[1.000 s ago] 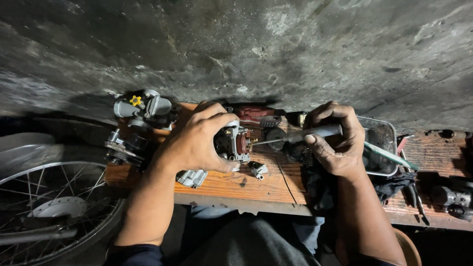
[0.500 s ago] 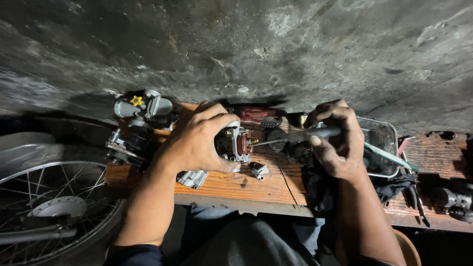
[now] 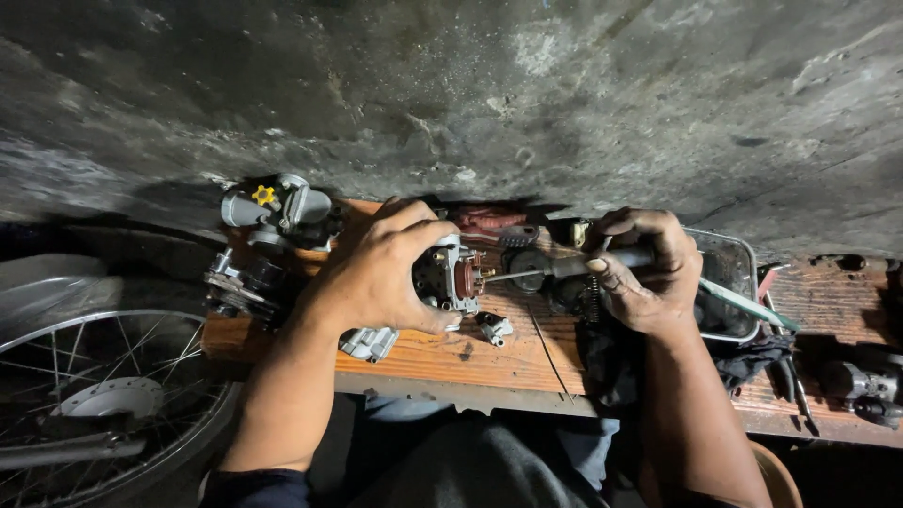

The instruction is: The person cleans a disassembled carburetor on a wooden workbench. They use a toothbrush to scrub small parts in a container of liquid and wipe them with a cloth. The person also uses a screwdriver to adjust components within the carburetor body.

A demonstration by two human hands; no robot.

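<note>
Left hand (image 3: 381, 273) around carburetor body (image 3: 451, 276); right hand (image 3: 649, 273) on screwdriver (image 3: 564, 267)

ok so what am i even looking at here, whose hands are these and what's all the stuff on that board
The view comes from a camera worn on a person's head, looking down at their own two bare hands over a wooden board. The left hand grips a small metal engine part, likely a carburettor. The right hand holds a screwdriver whose tip meets that part. On the board lie a loose metal piece, another grey piece near the edge, a second carburettor-like part with a yellow knob, and a clear tray. A spoked wheel shows at the lower left.
</note>
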